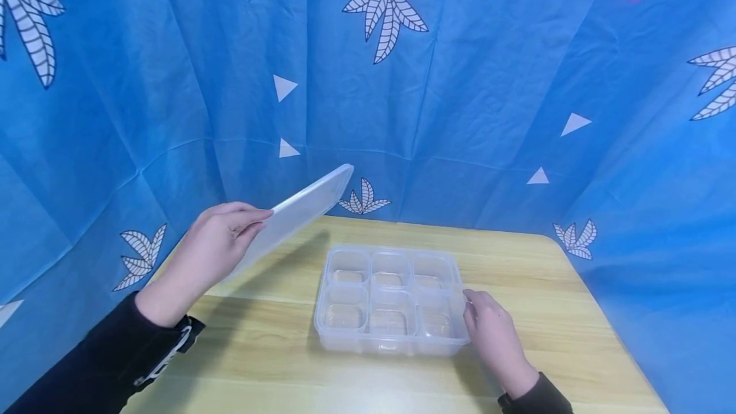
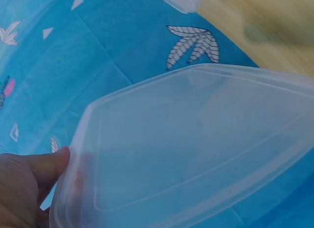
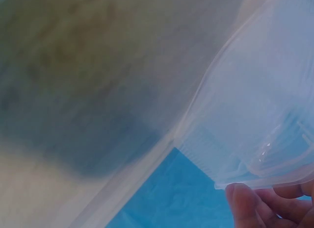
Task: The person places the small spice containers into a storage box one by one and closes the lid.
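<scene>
My left hand (image 1: 215, 245) pinches the edge of a translucent plastic lid (image 1: 307, 206), held tilted above the left of the table. In the left wrist view the thumb lies at the short edge of the lid (image 2: 196, 135), and fingers show faintly through the plastic. A clear plastic divided container (image 1: 356, 342) with several square compartments stands uncovered on the table, with no contents showing. My right hand (image 1: 494, 331) grips its right side. The right wrist view has those fingertips (image 3: 240, 201) right at the rim of the container (image 3: 245, 100).
The light wood table (image 1: 276, 363) has a rounded far right corner. Blue cloth (image 1: 460, 82) with white leaf and triangle prints hangs behind and along both sides. The lid and left arm cast a shadow on the table's left part.
</scene>
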A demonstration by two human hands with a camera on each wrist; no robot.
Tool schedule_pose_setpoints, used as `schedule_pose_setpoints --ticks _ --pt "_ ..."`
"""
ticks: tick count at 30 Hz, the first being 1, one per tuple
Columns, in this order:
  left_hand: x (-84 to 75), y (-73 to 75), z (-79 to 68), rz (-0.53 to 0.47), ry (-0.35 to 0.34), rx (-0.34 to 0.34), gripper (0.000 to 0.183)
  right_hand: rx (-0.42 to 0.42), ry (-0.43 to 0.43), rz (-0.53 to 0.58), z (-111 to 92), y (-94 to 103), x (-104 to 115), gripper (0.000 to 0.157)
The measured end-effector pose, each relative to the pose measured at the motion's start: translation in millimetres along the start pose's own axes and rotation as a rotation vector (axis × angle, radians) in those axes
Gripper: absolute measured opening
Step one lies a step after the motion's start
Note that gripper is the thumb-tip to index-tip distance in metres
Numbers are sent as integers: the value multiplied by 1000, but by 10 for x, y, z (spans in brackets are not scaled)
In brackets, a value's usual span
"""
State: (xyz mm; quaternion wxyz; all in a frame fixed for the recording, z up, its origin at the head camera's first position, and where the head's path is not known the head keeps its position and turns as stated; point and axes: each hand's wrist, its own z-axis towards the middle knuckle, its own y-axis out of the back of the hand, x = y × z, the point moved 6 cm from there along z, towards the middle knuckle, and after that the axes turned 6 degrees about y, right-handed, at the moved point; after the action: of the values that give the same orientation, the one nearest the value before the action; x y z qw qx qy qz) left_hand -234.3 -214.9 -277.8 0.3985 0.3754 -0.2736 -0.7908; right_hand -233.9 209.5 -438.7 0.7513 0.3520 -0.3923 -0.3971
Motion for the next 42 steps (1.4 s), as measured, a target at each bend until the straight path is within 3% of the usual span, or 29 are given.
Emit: schedule_pose_setpoints --ticks 10,26,37,42 --pt "-333 -184 11 -51 -111 20 27 18 -15 3 4 -10 -1 29" --pt "-640 -733 58 -51 -354 66 39 29 -41 9 2 -25 -7 29" --pt "-886 -993 -116 -27 -549 14 37 6 -22 10 9 -21 -5 28" --pt "-960 -1111 -235 -2 -613 42 37 4 -16 15 8 -14 -2 28"
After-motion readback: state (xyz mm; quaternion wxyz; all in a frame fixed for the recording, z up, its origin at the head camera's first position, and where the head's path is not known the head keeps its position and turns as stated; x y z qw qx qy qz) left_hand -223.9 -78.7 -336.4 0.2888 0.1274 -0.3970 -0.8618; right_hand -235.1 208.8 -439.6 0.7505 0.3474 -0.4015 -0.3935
